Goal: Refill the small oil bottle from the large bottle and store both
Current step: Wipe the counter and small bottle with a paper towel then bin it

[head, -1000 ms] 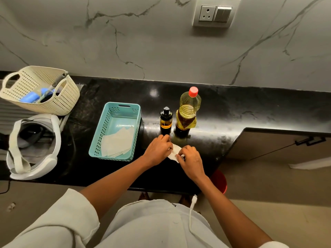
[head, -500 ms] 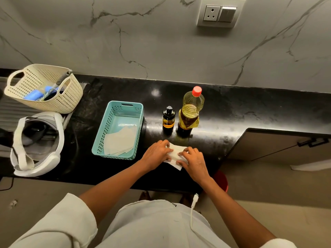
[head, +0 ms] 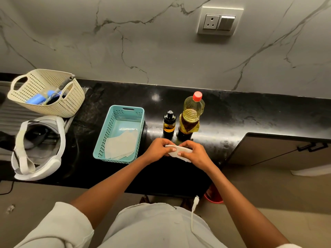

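1. both hands are at the near edge of the black countertop (head: 259, 119), close together.
2. the left hand (head: 158, 149) pinches the left end of a white tissue (head: 185, 150), thumb on top and fingers curled under it.
3. the right hand (head: 196, 155) pinches the right part of the same tissue in the same way. the two thumbs almost meet over its middle.
4. the small oil bottle (head: 168, 123) stands upright just beyond the hands. it is dark glass with a black top and has amber oil in its lower part.
5. the large oil bottle (head: 191, 116) stands upright just to the right of the small one. its red cap (head: 197, 96) is on and it holds yellow oil.
6. neither hand touches either bottle.
7. a teal slotted basket (head: 102, 140) sits to the left of the bottles, with flat white tissue sheets (head: 121, 145) lying in it.
8. further left, a cream perforated basket (head: 69, 104) holds blue items, and a white headset (head: 37, 169) lies in front of it.
9. a socket and switch plate (head: 219, 21) is on the marble wall, far right.
10. a red bucket (head: 214, 196) shows on the floor under the counter edge.
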`<state>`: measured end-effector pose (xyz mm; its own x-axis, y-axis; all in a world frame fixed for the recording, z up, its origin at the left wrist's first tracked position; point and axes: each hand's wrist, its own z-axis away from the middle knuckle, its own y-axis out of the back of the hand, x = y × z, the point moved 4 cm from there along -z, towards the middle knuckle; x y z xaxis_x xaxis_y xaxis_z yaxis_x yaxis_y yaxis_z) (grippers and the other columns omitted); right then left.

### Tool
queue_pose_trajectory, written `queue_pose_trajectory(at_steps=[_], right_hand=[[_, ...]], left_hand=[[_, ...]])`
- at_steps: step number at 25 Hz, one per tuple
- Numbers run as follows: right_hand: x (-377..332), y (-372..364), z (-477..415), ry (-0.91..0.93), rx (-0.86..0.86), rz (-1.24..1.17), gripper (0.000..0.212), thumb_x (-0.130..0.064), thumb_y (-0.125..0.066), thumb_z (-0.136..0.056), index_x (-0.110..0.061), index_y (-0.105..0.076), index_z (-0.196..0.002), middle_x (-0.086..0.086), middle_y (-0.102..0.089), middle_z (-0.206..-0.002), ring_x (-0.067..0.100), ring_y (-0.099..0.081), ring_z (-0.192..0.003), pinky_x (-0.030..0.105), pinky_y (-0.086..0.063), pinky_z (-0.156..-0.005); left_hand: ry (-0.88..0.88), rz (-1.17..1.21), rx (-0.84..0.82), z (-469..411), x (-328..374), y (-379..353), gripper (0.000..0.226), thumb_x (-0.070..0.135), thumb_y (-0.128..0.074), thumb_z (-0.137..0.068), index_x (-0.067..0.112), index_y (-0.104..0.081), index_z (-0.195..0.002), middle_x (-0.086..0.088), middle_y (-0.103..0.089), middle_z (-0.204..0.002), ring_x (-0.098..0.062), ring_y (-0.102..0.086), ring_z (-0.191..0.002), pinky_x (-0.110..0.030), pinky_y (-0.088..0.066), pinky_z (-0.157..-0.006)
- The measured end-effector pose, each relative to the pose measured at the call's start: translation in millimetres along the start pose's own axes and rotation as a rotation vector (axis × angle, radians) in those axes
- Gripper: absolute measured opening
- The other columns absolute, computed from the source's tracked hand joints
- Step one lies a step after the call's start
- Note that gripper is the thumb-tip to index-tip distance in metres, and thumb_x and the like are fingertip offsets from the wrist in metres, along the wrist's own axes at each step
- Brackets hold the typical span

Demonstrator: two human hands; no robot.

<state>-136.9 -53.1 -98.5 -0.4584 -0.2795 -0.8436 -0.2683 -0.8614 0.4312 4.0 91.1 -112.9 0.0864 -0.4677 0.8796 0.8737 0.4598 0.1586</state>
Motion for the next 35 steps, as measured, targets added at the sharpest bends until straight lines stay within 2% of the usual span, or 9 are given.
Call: queue_pose_trajectory(at_steps=[5, 9, 13, 19, 22, 25, 27, 31, 35], right_hand=[[10.7, -4.2, -1.7, -0.274, 0.081, -0.386, 0.010, -0.015, -0.082, -0.089, -0.013, -0.082, -0.099, 0.012, -0.080, -0.095, 0.027, -0.073, -0.089, 0.032, -0.057, -0.072], [-21.7, 5.5, 9.2, -0.240, 0.583, -0.422, 0.011, -0.024, -0.083, -0.088, -0.016, -0.076, -0.089, 0.002, -0.075, -0.088, 0.014, -0.069, -0.080, 0.028, -0.056, -0.067], [-72.6, 4.0, 12.8, -0.129, 0.900, -0.394, 0.016, -0.022, -0.076, -0.095, -0.015, -0.061, -0.094, -0.007, -0.068, -0.084, 0.005, -0.066, -0.073, 0.031, -0.058, -0.060], [-102.7, -41.8, -15.0, 0.007, 0.915, -0.408, 0.016, -0.009, -0.072, -0.095, -0.015, -0.057, -0.098, -0.003, -0.076, -0.125, 0.007, -0.072, -0.114, 0.020, -0.059, -0.085], [-107.9, -52.7, -35.1, 0.037, 0.944, -0.337, 0.015, -0.012, -0.069, -0.098, -0.014, -0.055, -0.101, 0.001, -0.074, -0.130, 0.011, -0.070, -0.114, 0.015, -0.053, -0.077], [-102.2, -56.6, -55.1, 0.047, 0.971, -0.184, 0.012, -0.013, -0.063, -0.103, -0.010, -0.058, -0.114, 0.012, -0.073, -0.128, 0.030, -0.073, -0.111, 0.029, -0.057, -0.073], [-97.6, -61.5, -67.5, 0.052, 0.942, -0.059, 0.033, -0.009, -0.056, -0.106, -0.012, -0.059, -0.138, 0.011, -0.070, -0.136, 0.034, -0.071, -0.118, 0.041, -0.061, -0.084], [-81.3, -70.6, -78.7, 0.074, 0.809, 0.048, 0.058, -0.002, -0.040, -0.104, -0.013, -0.044, -0.160, 0.008, -0.052, -0.159, 0.026, -0.049, -0.148, 0.051, -0.048, -0.116], [-74.6, -85.5, -64.7, 0.097, 0.698, 0.048, 0.063, -0.004, -0.035, -0.103, -0.011, -0.030, -0.166, 0.004, -0.030, -0.172, 0.012, -0.022, -0.161, 0.045, -0.024, -0.131]], left_hand=[[0.123, -0.019, 0.128, -7.8, -11.4, 9.1, 0.031, 0.016, -0.086, -0.089, 0.009, -0.076, -0.117, -0.010, -0.078, -0.103, -0.020, -0.075, -0.093, -0.046, -0.065, -0.092], [0.011, -0.128, 0.460, -20.0, 14.6, 42.2, 0.082, 0.026, -0.096, -0.077, 0.017, -0.051, -0.146, -0.006, -0.060, -0.134, -0.023, -0.062, -0.119, -0.042, -0.055, -0.104], [-0.249, -0.307, 0.488, -44.2, 59.7, 51.5, 0.105, 0.030, -0.098, -0.072, 0.025, -0.040, -0.159, -0.003, -0.047, -0.157, -0.019, -0.046, -0.142, -0.035, -0.043, -0.116], [-0.394, -0.342, 0.320, -59.7, 63.9, 50.7, 0.070, 0.022, -0.082, -0.091, 0.027, -0.055, -0.155, -0.005, -0.050, -0.161, -0.020, -0.045, -0.150, -0.042, -0.039, -0.124], [-0.391, -0.268, 0.310, -61.9, 61.8, 57.0, 0.051, 0.016, -0.078, -0.095, 0.018, -0.066, -0.144, -0.001, -0.068, -0.142, -0.013, -0.063, -0.130, -0.044, -0.052, -0.113], [-0.395, -0.286, 0.300, -60.3, 60.7, 59.8, 0.046, 0.018, -0.077, -0.095, 0.015, -0.068, -0.140, -0.002, -0.072, -0.134, -0.014, -0.068, -0.121, -0.043, -0.057, -0.106], [-0.421, -0.309, 0.270, -62.3, 59.9, 61.3, 0.048, 0.016, -0.077, -0.095, 0.016, -0.066, -0.142, -0.001, -0.072, -0.135, -0.014, -0.068, -0.122, -0.042, -0.057, -0.106], [-0.407, -0.345, 0.193, -67.4, 51.6, 63.6, 0.060, 0.012, -0.079, -0.091, 0.023, -0.062, -0.148, 0.003, -0.069, -0.141, -0.013, -0.065, -0.129, -0.042, -0.055, -0.110], [-0.412, -0.359, 0.277, -62.6, 47.9, 60.5, 0.061, 0.012, -0.078, -0.093, 0.024, -0.061, -0.150, 0.005, -0.069, -0.142, -0.011, -0.065, -0.129, -0.040, -0.056, -0.108]])
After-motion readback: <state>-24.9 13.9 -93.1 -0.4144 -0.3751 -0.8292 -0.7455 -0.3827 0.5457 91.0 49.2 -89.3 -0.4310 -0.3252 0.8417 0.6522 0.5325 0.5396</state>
